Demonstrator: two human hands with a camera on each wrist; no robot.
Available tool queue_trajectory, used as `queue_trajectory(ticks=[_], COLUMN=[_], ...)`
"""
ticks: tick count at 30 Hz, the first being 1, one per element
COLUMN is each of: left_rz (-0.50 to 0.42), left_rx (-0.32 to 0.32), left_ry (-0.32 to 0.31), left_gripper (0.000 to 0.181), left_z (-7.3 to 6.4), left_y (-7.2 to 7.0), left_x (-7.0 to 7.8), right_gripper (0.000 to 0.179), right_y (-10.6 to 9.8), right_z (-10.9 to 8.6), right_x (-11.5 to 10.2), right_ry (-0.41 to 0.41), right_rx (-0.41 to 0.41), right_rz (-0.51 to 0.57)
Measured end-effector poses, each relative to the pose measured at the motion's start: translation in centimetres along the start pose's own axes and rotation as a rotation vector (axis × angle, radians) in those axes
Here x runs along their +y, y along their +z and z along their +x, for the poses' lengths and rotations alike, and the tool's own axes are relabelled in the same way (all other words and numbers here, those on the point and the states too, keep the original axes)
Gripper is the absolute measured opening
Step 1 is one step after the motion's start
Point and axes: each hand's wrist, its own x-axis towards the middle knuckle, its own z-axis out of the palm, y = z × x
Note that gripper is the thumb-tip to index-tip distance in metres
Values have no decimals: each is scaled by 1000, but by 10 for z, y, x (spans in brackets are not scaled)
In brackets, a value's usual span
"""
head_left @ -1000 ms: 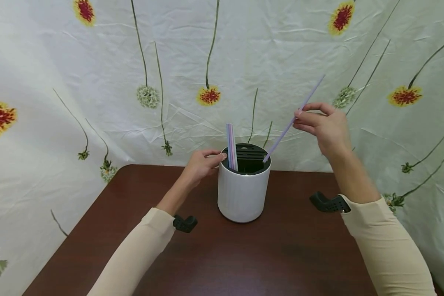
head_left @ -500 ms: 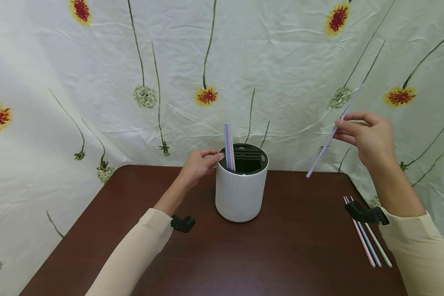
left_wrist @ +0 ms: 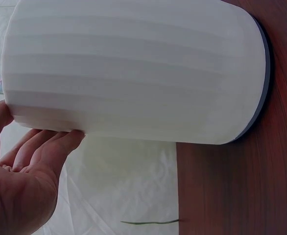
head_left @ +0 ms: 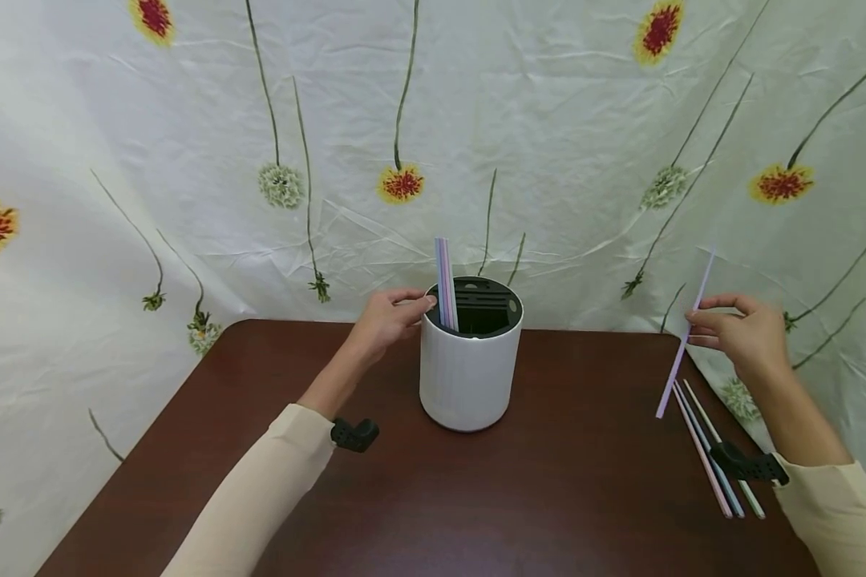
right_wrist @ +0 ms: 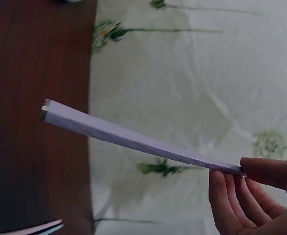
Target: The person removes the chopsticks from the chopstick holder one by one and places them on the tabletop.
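A white round utensil holder (head_left: 469, 381) with a black slotted top stands upright on the table. My left hand (head_left: 393, 320) grips its left rim; in the left wrist view, the thumb is at the top edge and the fingertips touch the side wall. A bundle of pastel chopsticks (head_left: 445, 284) stands in the top's left part. At the right, my right hand (head_left: 746, 336) pinches a purple chopstick (head_left: 681, 349) between thumb and fingers. It is held tilted, its square silver-tipped end pointing down. Below that hand lie several loose chopsticks (head_left: 703, 461), partly hidden by the wrist camera.
The dark brown table (head_left: 548, 497) ends at a back edge just behind the holder. A white cloth (head_left: 548, 120) printed with flowers hangs behind and along the sides. Black wrist cameras (head_left: 750, 465) stick out from both sleeves.
My right hand has carried the purple chopstick away from the holder's opening to the right, then lowered it toward the loose chopsticks. The left hand keeps its hold on the rim.
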Motion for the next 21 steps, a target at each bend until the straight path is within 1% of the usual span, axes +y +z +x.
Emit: queue_trajectory(ticks=[2,4,6,10,13,18,21], left_rz=[1,6,4,-4,-9,-12,-7], left_rx=[3,6,9,7,5,9,7], left_ry=[-2,-3,-4,2,4,5,7], left_gripper=[45,45,45,46,45,44,43], left_z=[0,0,0,1,1,2,2], left_y=[-1,-1,-1,-1,-1,-1,0], left_x=[0,0,1,1,1,0,-1], right_gripper=[17,24,26,23,22,31,36], right_y=[-6,-13,-19,-30,-34,-34,-33], right_z=[2,2,3,4,4,5,5], right_x=[12,24,37,62,80,106,117], right_ry=[16,31,50,106,146,190,207], right_rx=[-11,-22,-39,-67,-97,-141,-148], right_rz=[-137,-267,-328,-376,-391,-417,-451])
